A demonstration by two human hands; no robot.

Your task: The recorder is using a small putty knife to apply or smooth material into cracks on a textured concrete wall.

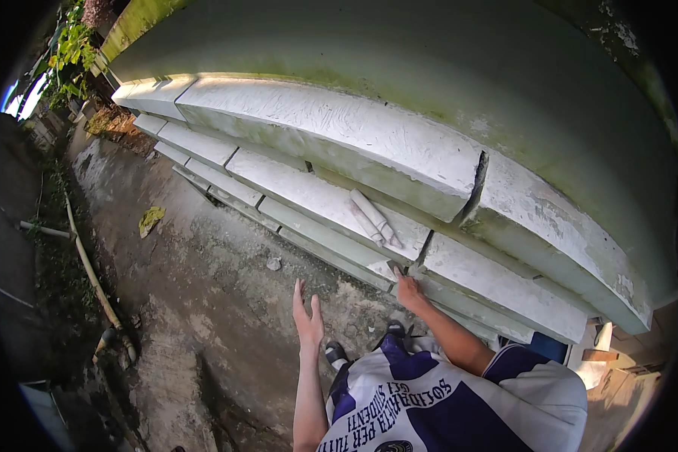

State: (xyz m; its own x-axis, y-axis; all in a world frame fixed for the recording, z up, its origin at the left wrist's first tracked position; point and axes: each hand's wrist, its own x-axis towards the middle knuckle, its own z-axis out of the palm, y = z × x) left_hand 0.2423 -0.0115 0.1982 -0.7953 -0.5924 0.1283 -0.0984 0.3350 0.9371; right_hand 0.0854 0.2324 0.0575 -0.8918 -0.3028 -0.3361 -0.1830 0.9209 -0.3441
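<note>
My left hand [307, 322] is raised in the air over the concrete ground, fingers stretched out and apart, holding nothing. My right hand [410, 291] is at the front edge of a white-topped concrete ledge [309, 192]. Its fingers look closed, with a small greyish patch at their tips; whether that is a held piece or part of the ledge is unclear. Just beyond it, two long whitish, tube-like shapes [374, 218], perhaps rolled cloth, lie side by side on the ledge.
A higher white ledge [331, 120] with dark joint gaps runs along a green-stained wall [399, 60]. Lower ledges step down toward me. On the ground are a stone [273, 264], a crumpled yellowish piece [151, 221] and a long pipe [90, 275] by the plants.
</note>
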